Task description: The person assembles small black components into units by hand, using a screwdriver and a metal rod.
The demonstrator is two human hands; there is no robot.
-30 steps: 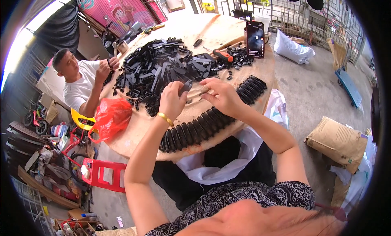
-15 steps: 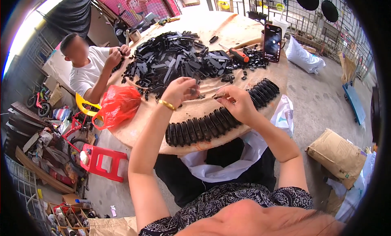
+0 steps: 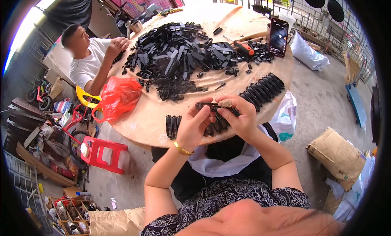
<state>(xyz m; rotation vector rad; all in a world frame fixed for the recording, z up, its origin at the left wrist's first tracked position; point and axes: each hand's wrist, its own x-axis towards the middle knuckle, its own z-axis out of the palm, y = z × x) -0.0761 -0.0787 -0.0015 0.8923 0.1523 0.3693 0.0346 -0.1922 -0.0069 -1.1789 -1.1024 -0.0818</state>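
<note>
Both my hands meet above the near edge of the round table (image 3: 134, 132). Between their fingertips they hold a small, long black plastic part (image 3: 207, 105); its exact kind is not clear. My left hand (image 3: 194, 124) is closed on its left end, and my right hand (image 3: 240, 114) pinches the right end. Below and partly hidden by them runs a curved row of similar black plastic parts (image 3: 264, 90), standing side by side along the edge. Beyond my hands spreads a large heap of loose black plastic pieces (image 3: 175, 57). One small black piece (image 3: 220, 86) lies apart on the cloth.
An orange-handled screwdriver (image 3: 244, 48) and an upright phone (image 3: 279, 37) are at the far right. A red plastic bag (image 3: 120, 98) sits at the left edge, near a co-worker (image 3: 91, 53) handling something small. A white bag (image 3: 222, 167) hangs under the table edge before me.
My hands were apart over the cloth, each with fingers pinched. Now they have come together nearer the edge, with a long black plastic part held between them.
</note>
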